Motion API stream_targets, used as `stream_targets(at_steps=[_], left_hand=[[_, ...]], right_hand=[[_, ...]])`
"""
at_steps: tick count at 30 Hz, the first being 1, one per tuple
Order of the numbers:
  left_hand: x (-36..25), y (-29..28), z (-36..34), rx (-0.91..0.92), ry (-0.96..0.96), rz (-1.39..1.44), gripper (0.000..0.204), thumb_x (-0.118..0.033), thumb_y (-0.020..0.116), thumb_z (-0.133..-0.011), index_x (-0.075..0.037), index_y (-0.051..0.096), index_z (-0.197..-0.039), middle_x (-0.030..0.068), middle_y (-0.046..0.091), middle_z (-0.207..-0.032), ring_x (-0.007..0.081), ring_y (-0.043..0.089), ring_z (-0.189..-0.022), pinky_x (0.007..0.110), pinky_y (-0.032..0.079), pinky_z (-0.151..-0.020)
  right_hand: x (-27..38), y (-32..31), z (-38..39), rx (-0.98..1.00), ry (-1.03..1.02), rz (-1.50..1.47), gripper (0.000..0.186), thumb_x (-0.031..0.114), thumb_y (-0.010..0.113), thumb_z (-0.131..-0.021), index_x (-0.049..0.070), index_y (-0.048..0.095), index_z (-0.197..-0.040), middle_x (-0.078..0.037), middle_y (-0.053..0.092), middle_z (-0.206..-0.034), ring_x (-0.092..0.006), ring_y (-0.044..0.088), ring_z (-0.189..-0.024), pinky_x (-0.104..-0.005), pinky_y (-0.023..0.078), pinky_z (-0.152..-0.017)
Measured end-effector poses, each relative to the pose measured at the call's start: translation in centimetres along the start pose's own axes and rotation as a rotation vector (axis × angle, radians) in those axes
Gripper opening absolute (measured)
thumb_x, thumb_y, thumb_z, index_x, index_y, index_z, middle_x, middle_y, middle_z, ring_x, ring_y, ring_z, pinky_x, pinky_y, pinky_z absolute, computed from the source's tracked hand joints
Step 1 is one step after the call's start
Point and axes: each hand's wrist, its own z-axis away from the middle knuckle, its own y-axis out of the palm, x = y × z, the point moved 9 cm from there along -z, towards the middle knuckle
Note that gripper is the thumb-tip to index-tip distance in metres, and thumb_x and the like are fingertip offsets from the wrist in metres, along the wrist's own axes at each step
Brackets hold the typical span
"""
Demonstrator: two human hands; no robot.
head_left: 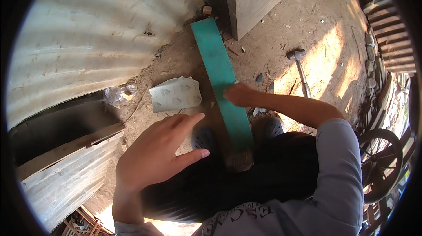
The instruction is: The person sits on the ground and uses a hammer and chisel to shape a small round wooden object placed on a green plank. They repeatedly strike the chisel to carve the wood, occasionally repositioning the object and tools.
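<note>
A long green-painted board slopes away from between my legs toward the far wall, its near end by my lap. My right hand is closed in a fist on the board's right edge, around the middle of its length. A small pale bit shows at the knuckles, but what the fingers hold is hidden. My left hand is held in the air left of the board, touching nothing, with thumb and fingers apart. Beyond it, a torn sheet of printed-backed paper, perhaps sandpaper, lies on the ground.
On the dirt floor to the right rests a hammer. A wooden panel stands at the far end, near a small wood block. Corrugated metal sheeting walls the left side, with a clear plastic bag below. A spoked wheel is at right.
</note>
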Motion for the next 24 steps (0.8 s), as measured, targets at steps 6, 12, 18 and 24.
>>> stream_targets(at_steps=[6,12,18,24], left_hand=[[0.4,-0.7,-0.4,-0.042,0.032,-0.082,0.064,-0.042,0.063,-0.088,0.001,0.046,-0.133,0.0221,0.058,-0.118,0.0389,0.058,-0.106,0.043,0.047,-0.09],[1.4,0.1,-0.6,0.073,0.002,0.054,0.065,-0.04,0.068,-0.086,-0.008,0.046,-0.138,0.0189,0.054,-0.131,0.034,0.055,-0.119,0.04,0.046,-0.096],[-1.9,0.3,-1.1,0.115,0.104,0.12,0.065,-0.045,0.063,-0.089,-0.002,0.046,-0.135,0.0226,0.056,-0.124,0.0374,0.056,-0.114,0.04,0.046,-0.096],[-0.8,-0.2,-1.9,0.016,0.079,-0.162,0.064,-0.044,0.063,-0.089,-0.002,0.046,-0.134,0.0219,0.057,-0.119,0.0377,0.057,-0.109,0.041,0.046,-0.093]], right_hand=[[1.2,1.0,-0.2,0.152,-0.021,-0.057,0.015,0.017,0.051,-0.087,0.005,0.057,-0.083,-0.01,0.063,-0.072,-0.0313,0.065,-0.071,-0.0442,0.051,-0.06],[3.3,2.9,1.5,0.18,-0.189,0.014,0.014,0.018,0.054,-0.086,0.005,0.06,-0.087,-0.012,0.067,-0.078,-0.0314,0.067,-0.075,-0.045,0.053,-0.061],[2.7,1.9,0.7,0.213,-0.1,-0.022,0.014,0.016,0.053,-0.085,0.005,0.061,-0.085,-0.013,0.067,-0.078,-0.0316,0.068,-0.077,-0.0453,0.054,-0.065],[5.2,5.7,3.4,0.322,-0.103,0.016,0.014,0.016,0.053,-0.085,0.004,0.06,-0.086,-0.014,0.067,-0.078,-0.032,0.068,-0.077,-0.0459,0.053,-0.064]])
